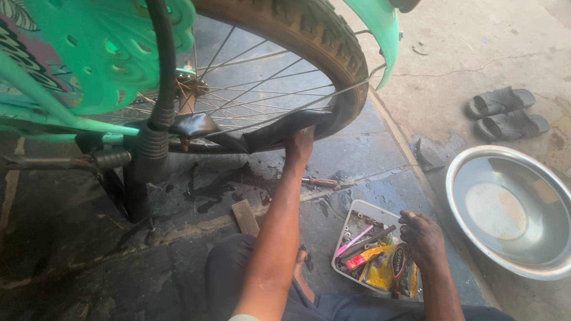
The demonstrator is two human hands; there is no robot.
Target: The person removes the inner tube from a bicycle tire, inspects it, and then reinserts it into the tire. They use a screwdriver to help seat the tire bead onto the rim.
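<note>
A green bicycle stands with its rear wheel [333, 53] in front of me, the worn tyre partly off the rim. A black inner tube [267, 134] hangs out from under the tyre at the bottom. My left hand [299, 145] is shut on the tube where it leaves the tyre. My right hand [421, 235] hovers over a white plastic box [380, 213] of tools and packets, fingers bent and loose, holding nothing that I can see.
A screwdriver [321, 182] with a red handle lies on the wet stone floor below the wheel. A small wooden block [245, 217] lies near my knee. A large metal basin [514, 208] sits at the right, with two grey sandals [505, 113] behind it.
</note>
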